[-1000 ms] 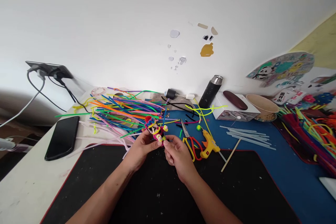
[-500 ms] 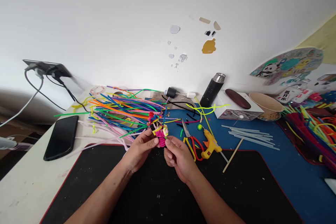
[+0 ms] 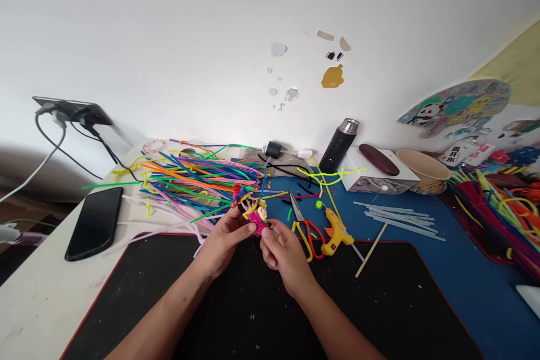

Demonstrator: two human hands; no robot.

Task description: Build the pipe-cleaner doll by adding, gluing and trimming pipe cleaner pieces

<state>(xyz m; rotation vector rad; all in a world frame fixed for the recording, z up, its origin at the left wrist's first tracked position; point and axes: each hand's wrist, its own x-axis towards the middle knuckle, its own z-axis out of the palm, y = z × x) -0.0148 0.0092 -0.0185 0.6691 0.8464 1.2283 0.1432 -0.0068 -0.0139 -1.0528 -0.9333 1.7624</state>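
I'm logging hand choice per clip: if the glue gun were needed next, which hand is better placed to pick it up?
Likely the right hand: it is nearer the yellow glue gun than the left hand. Both hold the pipe-cleaner figurine, so the right must first let go.

Free: black mat (image 3: 400, 298), wide stretch right of right forearm (image 3: 333, 320) | Blocked: pipe-cleaner heap (image 3: 202, 177) beyond left hand (image 3: 221, 242); scissors (image 3: 297, 207), yellow glue gun (image 3: 336, 233), wooden stick (image 3: 371, 250) strung out rightward from right hand (image 3: 284, 253) | Tall obstacle: black thermos (image 3: 338, 147) behind glue gun, near wall (image 3: 189, 56)
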